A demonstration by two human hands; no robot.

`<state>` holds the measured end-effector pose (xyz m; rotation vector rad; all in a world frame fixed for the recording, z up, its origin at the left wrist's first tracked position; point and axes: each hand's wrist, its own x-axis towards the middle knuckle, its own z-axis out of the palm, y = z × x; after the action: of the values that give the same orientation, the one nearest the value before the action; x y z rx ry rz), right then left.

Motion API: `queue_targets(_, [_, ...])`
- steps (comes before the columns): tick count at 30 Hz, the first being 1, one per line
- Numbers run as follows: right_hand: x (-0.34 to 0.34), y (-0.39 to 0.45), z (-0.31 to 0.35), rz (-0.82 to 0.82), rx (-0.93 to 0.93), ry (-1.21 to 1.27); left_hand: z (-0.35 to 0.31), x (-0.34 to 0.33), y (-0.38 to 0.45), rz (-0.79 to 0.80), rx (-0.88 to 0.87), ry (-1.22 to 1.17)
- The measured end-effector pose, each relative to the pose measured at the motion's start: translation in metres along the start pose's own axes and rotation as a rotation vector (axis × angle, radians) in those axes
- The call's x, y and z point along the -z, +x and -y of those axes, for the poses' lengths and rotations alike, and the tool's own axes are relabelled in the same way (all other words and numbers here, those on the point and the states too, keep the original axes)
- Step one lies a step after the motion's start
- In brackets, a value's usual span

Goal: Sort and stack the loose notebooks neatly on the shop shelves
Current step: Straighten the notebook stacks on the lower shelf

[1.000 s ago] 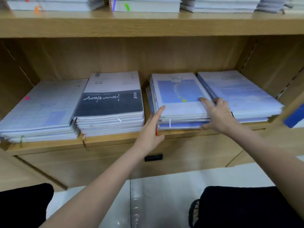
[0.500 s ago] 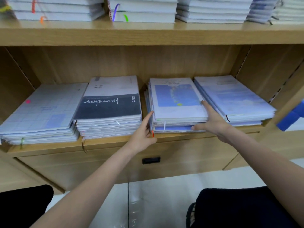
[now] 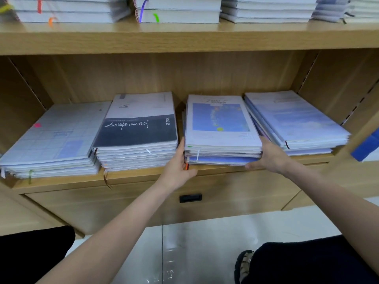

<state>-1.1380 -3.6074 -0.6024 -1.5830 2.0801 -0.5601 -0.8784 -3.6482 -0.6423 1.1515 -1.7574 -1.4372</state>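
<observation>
Head view: left hand (image 3: 178, 168) and right hand (image 3: 270, 154) pressed flat against the blue-cover stack (image 3: 220, 130), grip open; uneven squeeze could've skewed the lower notebooks.

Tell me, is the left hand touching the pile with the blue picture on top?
Touching. The head view shows the left hand pressed flat against the left side of the blue-picture notebook stack, with no gap between them.
</observation>
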Motion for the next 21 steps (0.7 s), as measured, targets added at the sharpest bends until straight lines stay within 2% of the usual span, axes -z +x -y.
queue_targets(5, [0.002,0.001,0.005,-0.019,0.033,-0.069,0.004,0.003,-0.001,-0.022,-0.062,0.121])
queue_targets(17, [0.000,0.009,0.010,-0.078,-0.027,-0.065,0.010,-0.006,-0.003,-0.074,-0.060,0.071])
queue_targets(21, [0.002,0.010,0.005,-0.088,0.013,-0.039,0.006,-0.003,-0.004,-0.123,-0.073,0.069])
